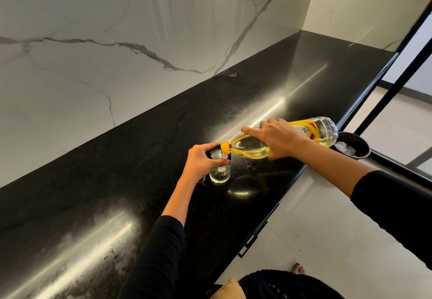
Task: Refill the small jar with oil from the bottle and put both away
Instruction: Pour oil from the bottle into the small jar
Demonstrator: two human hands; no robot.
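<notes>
- My left grip (pixel 200 161) is clasping the top of the small jar (pixel 219 175), with fingers and thumb curling round its dark rim.
- The jar is standing upright on the black tabletop (pixel 117 193), near the front edge, with a little pale liquid showing in its base.
- My left arm is reaching forward in a dark sleeve, the wrist bending down over the jar.
- My right grip (pixel 277 140) is holding the oil bottle (pixel 249 147) from above. The forefinger is stretching toward the neck, and the other fingers and thumb are curling round the body.
- The bottle is lying almost level in the air, its base out past the tabletop's front edge and its yellow neck (pixel 225 147) sitting at the jar's mouth. The oil is pooling along the lower side.
- I cannot tell whether oil is running out.
- My right arm is coming in from the right, crossing the tabletop's edge.
- A black tub (pixel 357 141) holding white crumpled bits is sitting off the tabletop, partly hidden by the bottle's base.
</notes>
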